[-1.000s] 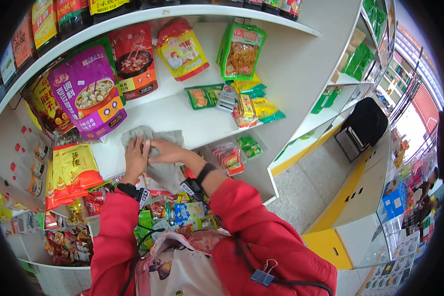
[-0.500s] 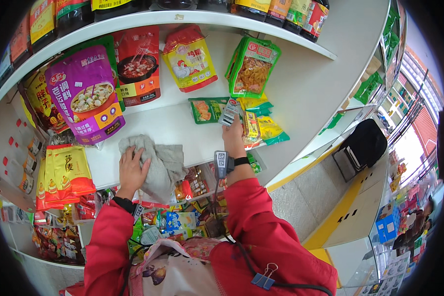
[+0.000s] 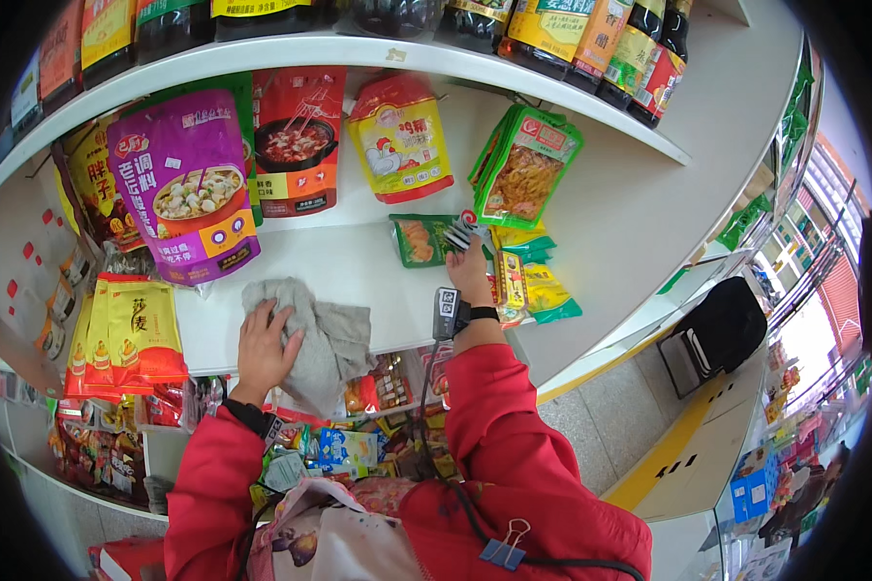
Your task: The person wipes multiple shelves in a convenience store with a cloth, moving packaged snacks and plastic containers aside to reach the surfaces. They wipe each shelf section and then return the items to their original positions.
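Left hand on cloth, right hand on snack packets, white shop shelf.

The white curved shelf (image 3: 358, 276) carries the largest item, a purple stand-up food pouch (image 3: 186, 189), leaning upright at the back left. The crumpled grey cloth (image 3: 329, 339) lies on the front of the shelf, hanging partly over its edge. The left hand (image 3: 264, 351) rests flat on the cloth's left part, fingers spread open and pressed onto the fabric. The right hand (image 3: 469, 276) reaches further back and to the right, its fingers closed around small silver-and-red packets (image 3: 465, 232), held just beside the flat green snack packet (image 3: 421, 239) lying on the shelf.
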The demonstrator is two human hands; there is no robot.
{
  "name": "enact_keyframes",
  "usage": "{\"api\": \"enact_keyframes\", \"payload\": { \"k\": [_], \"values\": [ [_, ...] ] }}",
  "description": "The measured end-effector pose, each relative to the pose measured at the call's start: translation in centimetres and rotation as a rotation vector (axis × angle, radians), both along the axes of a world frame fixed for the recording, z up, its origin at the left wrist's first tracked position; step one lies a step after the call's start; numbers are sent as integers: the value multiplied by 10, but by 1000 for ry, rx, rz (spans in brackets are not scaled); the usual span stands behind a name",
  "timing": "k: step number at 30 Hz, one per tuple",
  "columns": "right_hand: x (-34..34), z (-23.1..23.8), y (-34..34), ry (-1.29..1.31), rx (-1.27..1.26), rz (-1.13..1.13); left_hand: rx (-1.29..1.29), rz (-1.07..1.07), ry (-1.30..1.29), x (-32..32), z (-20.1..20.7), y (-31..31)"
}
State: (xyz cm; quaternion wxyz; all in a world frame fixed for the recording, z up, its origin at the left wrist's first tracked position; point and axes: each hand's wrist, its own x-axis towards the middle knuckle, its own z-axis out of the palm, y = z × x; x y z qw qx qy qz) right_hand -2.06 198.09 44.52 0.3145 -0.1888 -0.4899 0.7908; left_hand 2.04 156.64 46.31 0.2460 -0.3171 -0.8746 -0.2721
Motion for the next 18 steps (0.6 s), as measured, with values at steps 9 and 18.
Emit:
{"api": "enact_keyframes", "payload": {
  "k": [9,18],
  "values": [
    [27,39,-11,-161,312,65,-9,5,6,-1,1,0],
    [30,37,-31,-902,1608,-469,-10,9,4,-1,0,0]
  ]
}}
